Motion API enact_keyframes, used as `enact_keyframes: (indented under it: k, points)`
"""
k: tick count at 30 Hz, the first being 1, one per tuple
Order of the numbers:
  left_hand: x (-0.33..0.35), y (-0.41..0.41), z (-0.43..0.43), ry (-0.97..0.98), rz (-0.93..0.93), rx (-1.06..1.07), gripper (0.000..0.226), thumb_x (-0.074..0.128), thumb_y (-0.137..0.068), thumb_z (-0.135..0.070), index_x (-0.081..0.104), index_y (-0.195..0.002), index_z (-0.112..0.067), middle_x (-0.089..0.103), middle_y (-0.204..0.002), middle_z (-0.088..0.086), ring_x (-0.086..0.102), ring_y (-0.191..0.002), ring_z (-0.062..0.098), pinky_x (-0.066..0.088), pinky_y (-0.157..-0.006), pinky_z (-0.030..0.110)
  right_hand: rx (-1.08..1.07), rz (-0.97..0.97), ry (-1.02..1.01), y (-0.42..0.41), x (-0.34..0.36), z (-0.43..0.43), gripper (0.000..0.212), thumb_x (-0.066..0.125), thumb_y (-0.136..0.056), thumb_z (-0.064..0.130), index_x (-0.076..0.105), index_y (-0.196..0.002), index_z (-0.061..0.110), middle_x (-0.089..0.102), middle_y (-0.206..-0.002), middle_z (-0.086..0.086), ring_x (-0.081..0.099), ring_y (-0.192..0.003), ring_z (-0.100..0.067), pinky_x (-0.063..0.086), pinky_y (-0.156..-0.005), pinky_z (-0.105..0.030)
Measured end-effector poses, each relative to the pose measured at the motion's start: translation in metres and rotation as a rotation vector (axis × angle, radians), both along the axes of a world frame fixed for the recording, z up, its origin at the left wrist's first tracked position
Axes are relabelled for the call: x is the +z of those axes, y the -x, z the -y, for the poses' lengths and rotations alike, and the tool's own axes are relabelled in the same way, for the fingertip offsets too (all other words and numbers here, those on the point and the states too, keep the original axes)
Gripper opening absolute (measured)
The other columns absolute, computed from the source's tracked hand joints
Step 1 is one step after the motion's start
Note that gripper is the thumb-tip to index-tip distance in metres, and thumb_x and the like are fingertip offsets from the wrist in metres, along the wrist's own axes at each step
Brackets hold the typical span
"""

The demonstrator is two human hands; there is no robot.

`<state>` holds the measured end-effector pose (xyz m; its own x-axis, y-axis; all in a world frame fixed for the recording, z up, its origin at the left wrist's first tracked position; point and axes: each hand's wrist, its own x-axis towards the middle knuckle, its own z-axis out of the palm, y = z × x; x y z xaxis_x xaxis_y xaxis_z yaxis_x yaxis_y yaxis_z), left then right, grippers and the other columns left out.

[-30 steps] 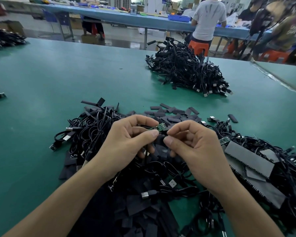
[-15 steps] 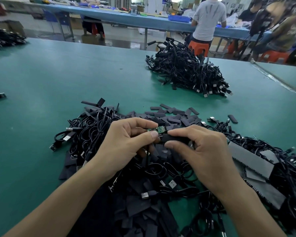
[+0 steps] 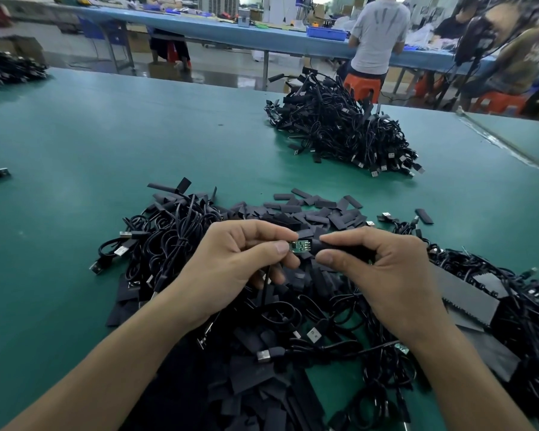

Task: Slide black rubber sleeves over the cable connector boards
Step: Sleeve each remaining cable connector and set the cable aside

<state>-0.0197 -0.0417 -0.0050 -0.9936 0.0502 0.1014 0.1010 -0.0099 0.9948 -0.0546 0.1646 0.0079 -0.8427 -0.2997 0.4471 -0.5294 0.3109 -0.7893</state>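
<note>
Pinching a small green connector board (image 3: 298,246) between thumb and forefinger, the left hand (image 3: 231,262) holds it above the near heap of cables (image 3: 175,241), close in front of the person. The board lies roughly level, its long axis running left to right across the view. Its end with the row of metal pads points toward the right hand (image 3: 386,275). Any printing on the board is too small to read.

The right hand grips a black rubber sleeve (image 3: 339,251) between curled thumb and forefinger. The sleeve lies in line with the board, its mouth facing left. Its mouth seems to sit just over the board's right end, though the dark rubber makes the edge hard to place. The board's own cable (image 3: 265,286) drops from under the left hand's fingers into the heap.

Loose sleeves (image 3: 311,209) lie scattered on the green table (image 3: 122,144) just beyond the hands. Grey strips (image 3: 467,295) rest on the cables to the right. A second pile of cables (image 3: 339,132) sits well apart, toward the table's far edge.
</note>
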Motion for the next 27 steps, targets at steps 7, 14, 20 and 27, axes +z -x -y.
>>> enact_keyframes:
  k: [7,14,20,27]
  points:
    - [0.0020,-0.0011,-0.0010,0.036,0.007,-0.010,0.015,0.062,-0.093,-0.009,0.074,-0.098,-0.017,0.077,-0.079,0.007,0.067,-0.060,0.014,0.049,-0.062,0.032,0.052,0.022,-0.023,-0.0003,-0.0004,-0.0016,0.028,0.075,-0.064,0.047,0.075,-0.089,0.035,0.074,-0.081,0.018,0.070,-0.073,-0.005,0.055,-0.066,-0.017]
    - [0.0007,-0.0008,-0.0019,0.103,-0.008,-0.038,0.019,0.057,-0.098,-0.010,0.073,-0.101,-0.019,0.076,-0.082,0.003,0.070,-0.063,0.016,0.047,-0.068,0.041,0.081,-0.007,-0.133,-0.0005,0.0044,-0.0034,0.032,0.075,-0.066,0.047,0.077,-0.095,0.033,0.074,-0.083,0.018,0.069,-0.080,0.000,0.053,-0.071,-0.013]
    - [-0.0039,-0.0006,-0.0019,0.154,-0.046,-0.119,0.016,0.056,-0.100,-0.010,0.065,-0.111,-0.017,0.077,-0.087,0.004,0.073,-0.068,0.021,0.055,-0.063,0.024,0.052,-0.121,-0.268,-0.0030,0.0037,0.0024,0.034,0.070,-0.075,0.042,0.078,-0.101,0.021,0.072,-0.087,0.014,0.067,-0.082,0.001,0.051,-0.074,-0.015]
    - [-0.0049,-0.0017,-0.0027,0.244,-0.105,0.033,0.009,0.075,-0.087,-0.018,0.068,-0.092,-0.022,0.077,-0.079,0.004,0.075,-0.071,0.023,0.062,-0.072,0.045,-0.012,-0.238,-0.236,-0.0006,0.0029,0.0004,0.023,0.072,-0.079,0.031,0.078,-0.097,0.017,0.071,-0.084,0.014,0.066,-0.081,0.001,0.048,-0.072,-0.009]
